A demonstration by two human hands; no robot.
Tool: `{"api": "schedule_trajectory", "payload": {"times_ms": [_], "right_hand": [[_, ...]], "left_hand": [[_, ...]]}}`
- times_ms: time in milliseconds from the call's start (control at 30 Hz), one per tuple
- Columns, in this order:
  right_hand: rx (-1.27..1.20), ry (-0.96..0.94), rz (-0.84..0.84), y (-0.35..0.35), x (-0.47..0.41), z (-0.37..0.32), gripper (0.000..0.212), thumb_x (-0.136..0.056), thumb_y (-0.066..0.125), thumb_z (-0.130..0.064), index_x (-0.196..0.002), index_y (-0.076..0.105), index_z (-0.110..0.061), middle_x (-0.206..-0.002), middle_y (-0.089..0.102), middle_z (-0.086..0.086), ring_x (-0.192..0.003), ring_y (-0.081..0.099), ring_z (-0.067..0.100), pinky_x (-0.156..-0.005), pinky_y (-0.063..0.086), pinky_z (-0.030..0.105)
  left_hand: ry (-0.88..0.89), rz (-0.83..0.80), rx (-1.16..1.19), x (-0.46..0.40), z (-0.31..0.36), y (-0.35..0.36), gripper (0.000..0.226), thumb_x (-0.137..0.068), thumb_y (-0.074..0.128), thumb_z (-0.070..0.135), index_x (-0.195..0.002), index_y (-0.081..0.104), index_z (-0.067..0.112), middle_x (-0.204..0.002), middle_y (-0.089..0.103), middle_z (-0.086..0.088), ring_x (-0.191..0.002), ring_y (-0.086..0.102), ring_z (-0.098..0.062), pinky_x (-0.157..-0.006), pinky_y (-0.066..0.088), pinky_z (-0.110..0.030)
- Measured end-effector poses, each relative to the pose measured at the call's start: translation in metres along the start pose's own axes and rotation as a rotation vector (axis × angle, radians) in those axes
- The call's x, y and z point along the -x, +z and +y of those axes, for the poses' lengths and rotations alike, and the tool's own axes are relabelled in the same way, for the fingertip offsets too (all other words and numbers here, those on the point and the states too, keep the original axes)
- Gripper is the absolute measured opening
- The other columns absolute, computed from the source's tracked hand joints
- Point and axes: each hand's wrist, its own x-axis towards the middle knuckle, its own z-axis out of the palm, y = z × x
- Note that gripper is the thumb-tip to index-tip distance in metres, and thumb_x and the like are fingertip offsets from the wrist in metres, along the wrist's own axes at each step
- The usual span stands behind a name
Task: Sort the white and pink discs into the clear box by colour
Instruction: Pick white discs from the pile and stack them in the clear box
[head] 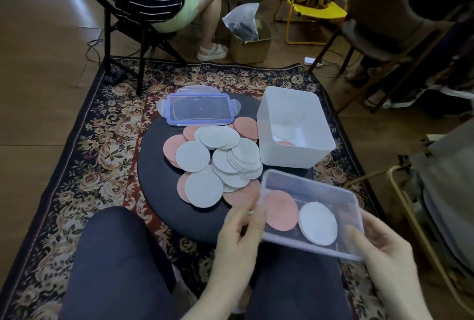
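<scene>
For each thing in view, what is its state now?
clear box: lidless, tilted, held in both hands, one pink and one white disc inside
lid: off, lying flat
white bin: open, few discs inside
disc pile: mixed, unsorted
left hand: gripping box edge
right hand: holding box corner

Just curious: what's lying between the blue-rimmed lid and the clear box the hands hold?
In the head view, the heap of white and pink discs on the dark round table.
</scene>
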Motion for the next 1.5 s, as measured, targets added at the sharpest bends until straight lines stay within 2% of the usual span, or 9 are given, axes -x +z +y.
{"api": "schedule_trajectory", "payload": {"times_ms": [67, 133, 200, 267, 500, 733, 967, 1267, 1500], "right_hand": [[-0.026, 0.011, 0.023, -0.009, -0.006, -0.002, 0.025, -0.084, 0.065, 0.001, -0.105, 0.069, -0.013, -0.098, 0.073, 0.008, -0.072, 0.066, 0.005, -0.06, 0.053, 0.012], [-0.012, 0.003, 0.049, -0.016, -0.013, -0.005, 0.021, -0.087, 0.062, 0.001, -0.105, 0.067, -0.009, -0.093, 0.071, 0.007, -0.06, 0.062, -0.007, -0.053, 0.05, 0.007], [0.02, -0.03, 0.07, -0.023, -0.021, -0.005, 0.014, -0.089, 0.063, -0.009, -0.099, 0.069, -0.017, -0.084, 0.073, -0.003, -0.065, 0.064, -0.006, -0.051, 0.048, 0.007], [0.08, -0.054, 0.054, -0.027, -0.028, -0.005, 0.013, -0.087, 0.067, -0.023, -0.099, 0.071, -0.022, -0.083, 0.075, -0.012, -0.08, 0.067, 0.002, -0.058, 0.052, 0.013], [0.139, -0.052, 0.0, -0.017, -0.041, 0.001, 0.023, -0.088, 0.066, -0.026, -0.111, 0.069, -0.023, -0.098, 0.073, -0.004, -0.087, 0.066, 0.009, -0.065, 0.047, 0.022], [0.159, -0.064, -0.025, -0.008, -0.048, -0.001, 0.027, -0.088, 0.064, -0.017, -0.114, 0.068, -0.024, -0.099, 0.071, -0.011, -0.093, 0.065, 0.005, -0.074, 0.05, 0.025], [0.17, -0.089, -0.012, -0.019, -0.052, 0.0, 0.024, -0.088, 0.066, -0.022, -0.112, 0.069, -0.023, -0.095, 0.073, -0.005, -0.091, 0.067, 0.012, -0.074, 0.052, 0.03], [0.158, -0.104, -0.025, -0.015, -0.058, 0.0, 0.025, -0.088, 0.066, -0.022, -0.112, 0.069, -0.025, -0.099, 0.071, -0.011, -0.09, 0.065, 0.002, -0.068, 0.048, 0.021], [0.154, -0.108, -0.044, -0.014, -0.059, 0.005, 0.026, -0.088, 0.065, -0.019, -0.113, 0.069, -0.024, -0.099, 0.071, -0.011, -0.094, 0.065, 0.007, -0.073, 0.048, 0.024]], "left_hand": [[0.346, -0.023, -0.518, -0.013, -0.015, -0.01, 0.049, -0.09, 0.043, 0.058, -0.125, 0.063, 0.028, -0.13, 0.057, 0.016, -0.122, 0.051, -0.006, -0.102, 0.041, -0.028], [0.659, -0.062, -1.065, -0.031, -0.033, -0.021, 0.043, -0.096, 0.039, 0.045, -0.13, 0.059, 0.026, -0.142, 0.05, 0.007, -0.132, 0.044, -0.018, -0.107, 0.033, -0.038], [0.734, -0.16, -1.359, -0.044, -0.043, -0.03, 0.046, -0.096, 0.038, 0.045, -0.134, 0.055, 0.027, -0.151, 0.041, 0.001, -0.14, 0.036, -0.027, -0.11, 0.025, -0.051], [0.763, -0.218, -1.455, -0.051, -0.051, -0.04, 0.048, -0.095, 0.038, 0.047, -0.136, 0.053, 0.028, -0.152, 0.038, 0.001, -0.141, 0.034, -0.029, -0.109, 0.023, -0.056], [0.793, -0.18, -1.505, -0.051, -0.045, -0.069, 0.037, -0.095, 0.044, 0.04, -0.128, 0.059, 0.03, -0.144, 0.049, 0.003, -0.139, 0.037, -0.03, -0.107, 0.03, -0.057], [0.807, -0.164, -1.451, -0.044, -0.043, -0.078, 0.038, -0.096, 0.044, 0.041, -0.125, 0.063, 0.024, -0.144, 0.049, 0.001, -0.14, 0.035, -0.028, -0.109, 0.029, -0.056], [0.899, -0.36, -1.5, -0.037, -0.054, -0.05, 0.053, -0.098, 0.038, 0.046, -0.143, 0.045, 0.019, -0.152, 0.038, 0.005, -0.142, 0.033, -0.023, -0.11, 0.022, -0.053], [0.921, -0.307, -1.482, -0.026, -0.05, -0.077, 0.044, -0.095, 0.046, 0.037, -0.134, 0.055, 0.019, -0.123, 0.059, -0.005, -0.13, 0.045, -0.025, -0.114, 0.021, -0.051], [0.98, -0.394, -1.498, -0.042, -0.052, -0.044, 0.056, -0.094, 0.043, 0.045, -0.142, 0.046, 0.017, -0.15, 0.041, -0.002, -0.141, 0.032, -0.02, -0.112, 0.021, -0.048]]}}
